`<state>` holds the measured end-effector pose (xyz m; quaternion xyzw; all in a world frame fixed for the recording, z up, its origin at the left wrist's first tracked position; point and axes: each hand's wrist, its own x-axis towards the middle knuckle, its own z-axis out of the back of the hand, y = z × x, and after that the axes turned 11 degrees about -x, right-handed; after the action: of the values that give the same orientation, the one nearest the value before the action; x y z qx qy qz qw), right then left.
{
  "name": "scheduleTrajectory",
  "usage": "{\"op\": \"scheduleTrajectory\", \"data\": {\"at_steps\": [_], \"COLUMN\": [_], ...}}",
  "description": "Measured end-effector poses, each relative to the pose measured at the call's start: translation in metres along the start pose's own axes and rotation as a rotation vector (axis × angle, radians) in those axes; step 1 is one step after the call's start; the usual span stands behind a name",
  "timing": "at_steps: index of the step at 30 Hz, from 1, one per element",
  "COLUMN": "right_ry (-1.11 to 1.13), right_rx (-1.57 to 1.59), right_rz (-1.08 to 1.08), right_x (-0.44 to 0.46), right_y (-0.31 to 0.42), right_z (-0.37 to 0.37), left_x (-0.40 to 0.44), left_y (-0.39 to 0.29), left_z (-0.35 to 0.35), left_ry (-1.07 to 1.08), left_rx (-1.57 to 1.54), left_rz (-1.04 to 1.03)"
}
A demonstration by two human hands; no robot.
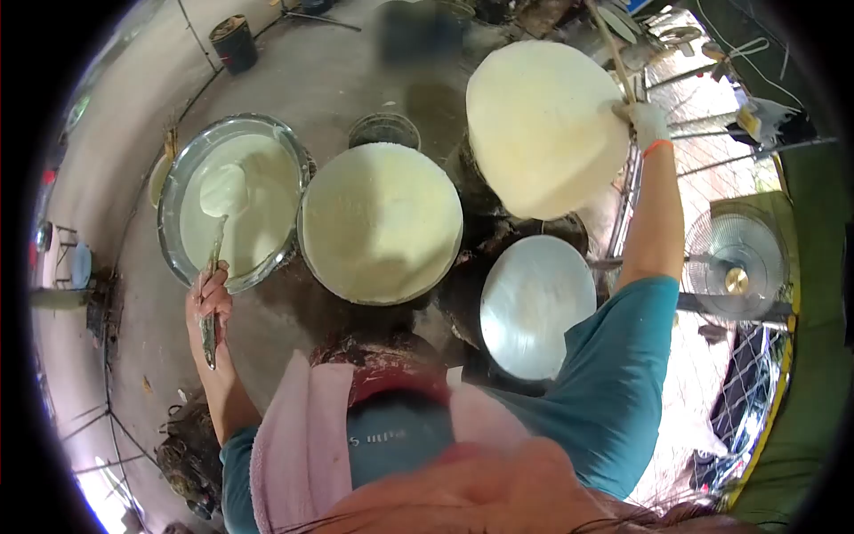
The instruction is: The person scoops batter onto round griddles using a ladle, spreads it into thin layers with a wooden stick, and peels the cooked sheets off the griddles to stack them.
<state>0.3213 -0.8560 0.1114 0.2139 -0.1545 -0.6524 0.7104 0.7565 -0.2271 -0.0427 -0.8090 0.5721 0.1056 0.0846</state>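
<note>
My left hand (211, 298) grips the long handle of a ladle (222, 190), whose bowl rests in pale, creamy batter (267, 191). The batter fills part of a wide metal basin (169, 200). On the right, my gloved right hand (644, 121) is closed around a thin stick (612, 49), at the edge of a large, round, pale sheet (547, 129). Its fingers are partly hidden. Between the hands sits a round, cream-coloured flat surface (382, 222). Nearer me is a shiny round metal lid or pan (538, 307).
A standing fan (737, 254) is close by my right arm, beside wire mesh (756, 383). A dark bucket (233, 44) stands on the floor at the far left. Another round container (384, 131) sits behind the middle surface. Dark clutter (189, 454) lies by my left elbow.
</note>
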Motion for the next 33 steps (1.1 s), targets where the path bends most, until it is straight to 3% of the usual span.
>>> {"op": "scheduleTrajectory", "data": {"at_steps": [4,10,11,13,17,18,21,24,29,31,33], "right_ry": [-0.018,-0.262,-0.265,-0.31,-0.273,-0.228,-0.153,-0.289,-0.335,-0.372,-0.225], "right_rx": [0.424,0.401,0.666,0.637,0.662,0.647,0.587,0.348,0.449,0.578,0.294], "right_rz": [-0.054,-0.209,-0.332,-0.401,-0.467,-0.529,-0.61,-0.443,-0.242,-0.286,-0.128], "right_x": [0.041,0.077,0.07,0.045,0.017,-0.005,-0.017,-0.014,-0.027,-0.129,-0.203], "right_y": [-0.092,-0.262,-0.273,-0.283,-0.286,-0.252,-0.243,-0.275,-0.337,-0.187,-0.117], "right_z": [-0.06,-0.205,-0.224,-0.249,-0.269,-0.249,-0.247,-0.284,-0.324,-0.27,-0.279], "left_x": [-0.007,-0.015,-0.016,-0.014,-0.013,-0.01,-0.008,-0.004,-0.011,-0.013,-0.017], "left_y": [0.027,0.06,0.065,0.073,0.078,0.079,0.078,0.065,0.038,0.016,-0.034], "left_z": [-0.007,-0.016,-0.019,-0.031,-0.037,-0.038,-0.04,-0.031,-0.039,-0.057,-0.033], "left_ry": [-0.003,0.055,0.061,-0.001,-0.051,-0.049,-0.057,0.016,0.031,0.18,0.15], "left_rx": [0.049,-0.016,-0.008,0.002,0.006,-0.004,0.018,-0.036,-0.068,-0.018,0.134], "left_rz": [-0.106,-0.164,-0.182,-0.208,-0.22,-0.218,-0.212,-0.129,-0.111,-0.05,-0.2]}}
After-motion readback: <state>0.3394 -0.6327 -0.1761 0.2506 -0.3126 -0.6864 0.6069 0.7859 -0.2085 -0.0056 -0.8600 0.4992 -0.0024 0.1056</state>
